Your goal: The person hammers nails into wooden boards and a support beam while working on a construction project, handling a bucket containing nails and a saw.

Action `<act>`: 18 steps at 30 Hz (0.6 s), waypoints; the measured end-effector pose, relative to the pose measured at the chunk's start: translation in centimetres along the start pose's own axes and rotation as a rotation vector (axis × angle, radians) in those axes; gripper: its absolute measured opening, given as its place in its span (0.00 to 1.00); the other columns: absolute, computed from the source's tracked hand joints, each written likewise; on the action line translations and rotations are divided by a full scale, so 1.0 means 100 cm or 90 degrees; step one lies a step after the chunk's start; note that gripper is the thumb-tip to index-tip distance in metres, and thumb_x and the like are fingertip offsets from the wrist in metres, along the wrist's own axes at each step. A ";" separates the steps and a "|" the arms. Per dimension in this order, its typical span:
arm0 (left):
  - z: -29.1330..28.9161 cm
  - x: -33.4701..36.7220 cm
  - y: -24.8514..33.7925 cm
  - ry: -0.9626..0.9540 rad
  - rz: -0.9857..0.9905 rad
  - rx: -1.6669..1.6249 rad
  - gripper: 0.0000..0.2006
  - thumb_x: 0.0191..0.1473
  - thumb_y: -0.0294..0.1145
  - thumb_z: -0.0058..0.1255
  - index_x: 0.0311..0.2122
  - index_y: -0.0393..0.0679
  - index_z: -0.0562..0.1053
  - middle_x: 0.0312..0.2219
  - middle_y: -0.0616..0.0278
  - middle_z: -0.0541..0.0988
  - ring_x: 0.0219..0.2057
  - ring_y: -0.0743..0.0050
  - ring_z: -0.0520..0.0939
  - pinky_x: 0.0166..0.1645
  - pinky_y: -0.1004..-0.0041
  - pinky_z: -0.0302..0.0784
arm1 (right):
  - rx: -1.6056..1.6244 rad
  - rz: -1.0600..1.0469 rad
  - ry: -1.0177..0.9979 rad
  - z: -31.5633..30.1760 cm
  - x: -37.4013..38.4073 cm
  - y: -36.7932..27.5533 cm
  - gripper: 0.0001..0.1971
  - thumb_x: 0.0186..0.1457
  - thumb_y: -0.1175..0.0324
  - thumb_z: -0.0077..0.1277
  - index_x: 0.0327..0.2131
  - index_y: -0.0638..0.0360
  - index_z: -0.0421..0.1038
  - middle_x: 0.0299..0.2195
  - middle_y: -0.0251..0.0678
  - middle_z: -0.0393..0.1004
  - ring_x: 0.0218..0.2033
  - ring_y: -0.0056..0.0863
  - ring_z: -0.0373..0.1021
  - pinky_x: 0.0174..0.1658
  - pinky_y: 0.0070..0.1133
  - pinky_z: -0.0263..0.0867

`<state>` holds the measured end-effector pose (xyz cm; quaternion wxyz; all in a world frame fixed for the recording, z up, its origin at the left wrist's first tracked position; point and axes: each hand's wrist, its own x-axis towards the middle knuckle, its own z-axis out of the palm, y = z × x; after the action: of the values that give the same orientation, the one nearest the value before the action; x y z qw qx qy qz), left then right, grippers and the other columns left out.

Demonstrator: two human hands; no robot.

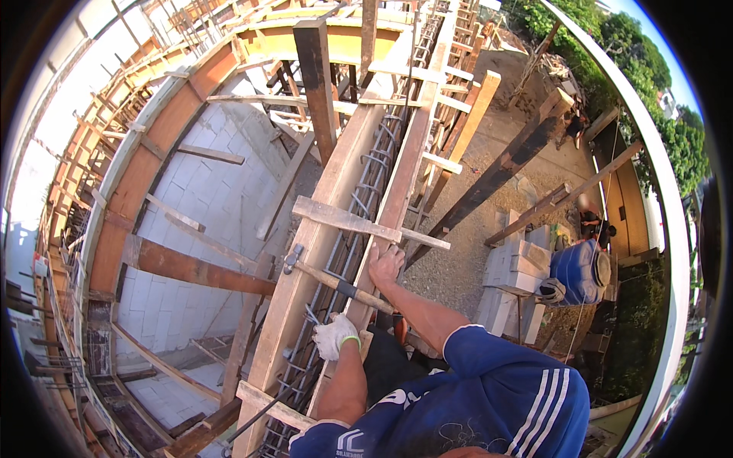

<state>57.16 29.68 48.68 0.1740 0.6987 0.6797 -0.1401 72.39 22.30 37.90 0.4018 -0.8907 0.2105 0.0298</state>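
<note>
My left hand (337, 337), in a white knit glove, is closed over the trough between two long formwork boards. Thin grey metal pieces (311, 314) stick out of its fingers; they look like nails, but are too small to be sure. My bare right hand (386, 265) grips the top edge of the right formwork board (403, 183), just below the end of a short wooden crosspiece (347, 217). Between my hands, a hammer (336, 284) lies across both boards, its head over the left formwork board (289, 309). Steel rebar (372, 169) runs inside the trough.
Far below on the right are pale blocks (527, 263), a blue barrel (578, 272) and a person (592, 221). Dark timber props (496, 183) slant beside the formwork. To the left, a curved formwork (134, 179) stands above a pale block surface (179, 252), with loose planks (172, 362).
</note>
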 end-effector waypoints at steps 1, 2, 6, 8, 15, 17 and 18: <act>-0.002 0.000 0.000 -0.004 -0.002 0.001 0.31 0.53 0.57 0.48 0.52 0.40 0.74 0.50 0.45 0.78 0.49 0.46 0.81 0.54 0.50 0.74 | -0.001 0.004 -0.006 -0.001 0.000 -0.001 0.42 0.59 0.45 0.49 0.60 0.80 0.55 0.53 0.67 0.59 0.56 0.66 0.57 0.61 0.50 0.54; -0.002 -0.001 0.001 -0.008 -0.004 0.002 0.31 0.54 0.57 0.48 0.53 0.40 0.74 0.50 0.45 0.78 0.49 0.46 0.81 0.54 0.51 0.74 | -0.001 0.007 -0.012 -0.002 0.000 -0.001 0.43 0.59 0.45 0.49 0.60 0.79 0.54 0.54 0.67 0.59 0.57 0.65 0.57 0.61 0.50 0.54; -0.003 0.000 0.001 -0.008 -0.005 0.005 0.31 0.54 0.57 0.47 0.53 0.40 0.73 0.50 0.45 0.78 0.49 0.46 0.81 0.54 0.51 0.75 | 0.000 0.016 -0.033 -0.006 -0.003 -0.006 0.43 0.59 0.45 0.49 0.61 0.78 0.54 0.55 0.66 0.58 0.57 0.65 0.57 0.61 0.50 0.55; -0.006 -0.002 0.002 -0.008 -0.002 0.008 0.32 0.54 0.57 0.47 0.53 0.40 0.73 0.50 0.45 0.78 0.49 0.46 0.81 0.54 0.51 0.75 | 0.000 0.017 -0.027 -0.006 -0.003 -0.005 0.42 0.59 0.45 0.49 0.61 0.77 0.54 0.55 0.66 0.58 0.58 0.65 0.57 0.61 0.50 0.55; -0.005 -0.002 0.001 -0.004 -0.004 0.003 0.31 0.54 0.57 0.46 0.53 0.40 0.73 0.51 0.45 0.77 0.50 0.46 0.81 0.54 0.51 0.74 | 0.001 0.011 -0.022 -0.003 -0.002 -0.004 0.41 0.59 0.45 0.49 0.60 0.78 0.55 0.54 0.65 0.58 0.58 0.65 0.57 0.61 0.51 0.56; -0.002 -0.001 0.001 -0.001 0.000 0.003 0.31 0.54 0.57 0.46 0.53 0.40 0.73 0.50 0.45 0.77 0.50 0.46 0.81 0.54 0.51 0.74 | 0.002 0.010 -0.013 -0.003 -0.002 -0.003 0.41 0.59 0.45 0.49 0.59 0.78 0.56 0.54 0.66 0.58 0.57 0.66 0.57 0.60 0.51 0.56; -0.001 -0.001 0.001 -0.001 0.000 0.005 0.31 0.54 0.57 0.46 0.53 0.40 0.73 0.50 0.45 0.77 0.50 0.46 0.81 0.54 0.51 0.74 | 0.003 0.009 -0.009 -0.002 -0.002 -0.003 0.41 0.59 0.45 0.49 0.59 0.78 0.56 0.54 0.66 0.58 0.57 0.66 0.57 0.60 0.51 0.56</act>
<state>57.23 29.69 48.84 0.1718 0.6990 0.6793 -0.1430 72.31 22.34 38.30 0.4053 -0.8880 0.2138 0.0385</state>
